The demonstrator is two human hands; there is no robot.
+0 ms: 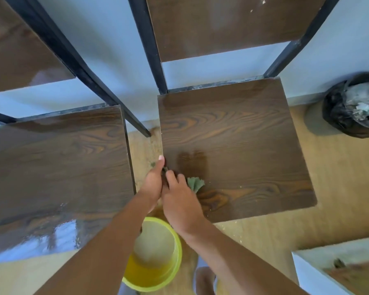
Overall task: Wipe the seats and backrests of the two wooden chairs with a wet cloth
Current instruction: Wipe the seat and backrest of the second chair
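Two dark wooden chairs with black metal frames stand side by side against a pale blue wall. The left chair's seat (pixel 62 173) shines wet at its front. A darker damp streak marks the right chair's seat (pixel 239 145) just beyond my hands, and its backrest (pixel 226 26) rises above. A green cloth (pixel 195 183) lies bunched near that seat's front left corner. My left hand (pixel 152 184) and my right hand (pixel 180 201) are both closed on the cloth, which is mostly hidden under my fingers.
A yellow bucket (pixel 175 262) with water stands on the wooden floor below my arms, between the chairs. A bin lined with a black bag (pixel 337 111) holding paper stands at the right by the wall. A pale ledge (pixel 307 271) fills the bottom right corner.
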